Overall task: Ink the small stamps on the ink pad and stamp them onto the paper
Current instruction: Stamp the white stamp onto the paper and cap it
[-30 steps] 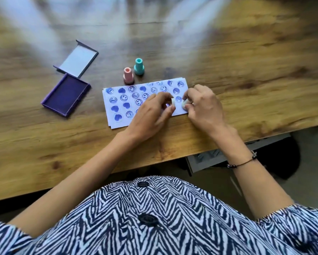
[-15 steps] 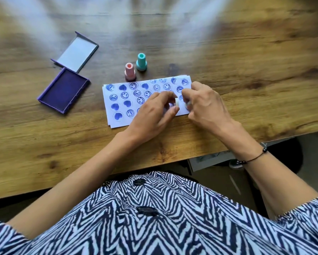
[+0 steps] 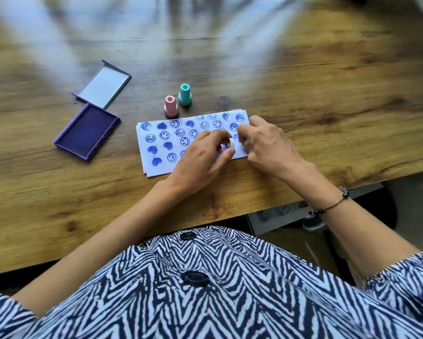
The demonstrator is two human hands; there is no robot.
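Note:
A white paper covered with blue smiley and heart prints lies on the wooden table. Both hands hover over its right end. My left hand pinches a small white round piece between thumb and fingertips. My right hand is closed on another small white piece, mostly hidden by its fingers. I cannot tell which piece is the stamp and which a cap. A pink stamp and a teal stamp stand upright just behind the paper. The open purple ink pad lies to the left.
The ink pad's lid lies inside-up behind the pad. The table's near edge runs close under my wrists. A dark ink smudge marks the wood right of the teal stamp.
Both hands stay over the paper's right end, fingertips working the small white pieces close together. The stamps, pad and paper have not moved.

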